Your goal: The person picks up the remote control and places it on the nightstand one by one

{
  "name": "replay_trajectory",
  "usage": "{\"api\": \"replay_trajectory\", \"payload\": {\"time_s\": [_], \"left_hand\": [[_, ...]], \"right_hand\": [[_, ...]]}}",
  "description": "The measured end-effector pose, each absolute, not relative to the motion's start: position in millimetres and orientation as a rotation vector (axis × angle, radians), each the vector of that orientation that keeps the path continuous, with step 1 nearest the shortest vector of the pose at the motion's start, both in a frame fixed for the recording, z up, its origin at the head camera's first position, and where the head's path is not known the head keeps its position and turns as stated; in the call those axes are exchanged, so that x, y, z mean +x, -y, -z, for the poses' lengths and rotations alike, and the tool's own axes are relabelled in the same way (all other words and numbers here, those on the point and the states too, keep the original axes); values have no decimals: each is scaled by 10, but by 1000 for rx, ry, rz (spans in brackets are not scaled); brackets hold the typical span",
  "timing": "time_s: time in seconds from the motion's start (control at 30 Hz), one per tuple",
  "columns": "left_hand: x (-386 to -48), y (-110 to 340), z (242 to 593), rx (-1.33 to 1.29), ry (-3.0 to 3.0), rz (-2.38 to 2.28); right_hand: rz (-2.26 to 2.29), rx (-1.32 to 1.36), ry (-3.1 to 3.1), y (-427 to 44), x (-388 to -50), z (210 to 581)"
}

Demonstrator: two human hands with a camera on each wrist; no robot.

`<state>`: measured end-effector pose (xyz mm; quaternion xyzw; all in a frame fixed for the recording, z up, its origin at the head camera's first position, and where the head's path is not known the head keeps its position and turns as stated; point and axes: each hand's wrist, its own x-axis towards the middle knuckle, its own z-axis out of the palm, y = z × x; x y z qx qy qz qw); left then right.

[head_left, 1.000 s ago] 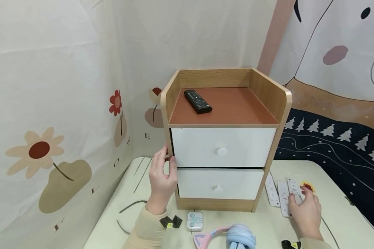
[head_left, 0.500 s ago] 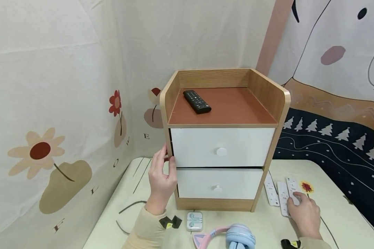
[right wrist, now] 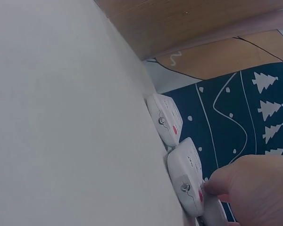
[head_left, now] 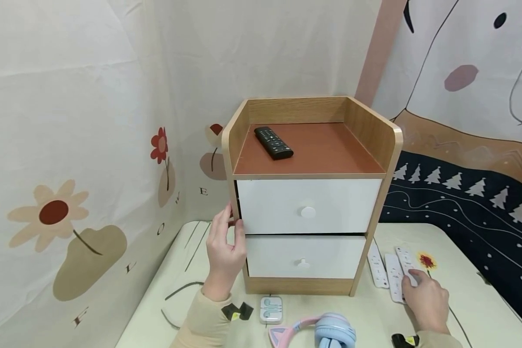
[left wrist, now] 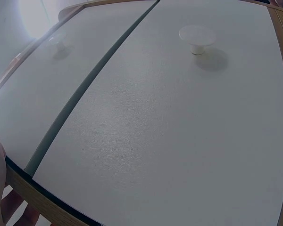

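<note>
Fingers of the right hand [head_left: 427, 302] have come down off the flower [head_left: 427, 261] to the rightmost power strip [head_left: 404, 258], lower right of the frame; whether they grip it I cannot tell. Well apart, the left hand [head_left: 226, 253] grips the left edge of the cabinet [head_left: 374, 126], mid-frame. Black remote [head_left: 273, 143] lies on top.

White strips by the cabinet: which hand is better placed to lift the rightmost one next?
Right, I'd say. The right hand has its fingers at the rightmost white strip. The left hand is at the cabinet's left edge, with the cabinet between it and the strips.
</note>
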<state>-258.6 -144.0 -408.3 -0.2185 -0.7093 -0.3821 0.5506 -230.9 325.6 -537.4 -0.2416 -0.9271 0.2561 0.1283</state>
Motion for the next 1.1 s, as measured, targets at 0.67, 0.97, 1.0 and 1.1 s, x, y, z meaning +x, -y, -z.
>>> {"api": "replay_trajectory", "payload": {"time_s": [0.67, 0.97, 1.0, 1.1], "left_hand": [[-2618, 1434, 4091, -537, 1636, 896], [-2612, 1433, 4087, -541, 1642, 900], [-2611, 1433, 4086, -539, 1641, 898], [-2610, 1435, 4077, -534, 1639, 892]], "right_hand": [[-772, -777, 2659, -3247, -2321, 5308], [-800, -706, 2495, -3155, -2268, 5162], [-786, -682, 2478, -3143, -2260, 5135], [-747, -580, 2395, -3099, -2235, 5054]]}}
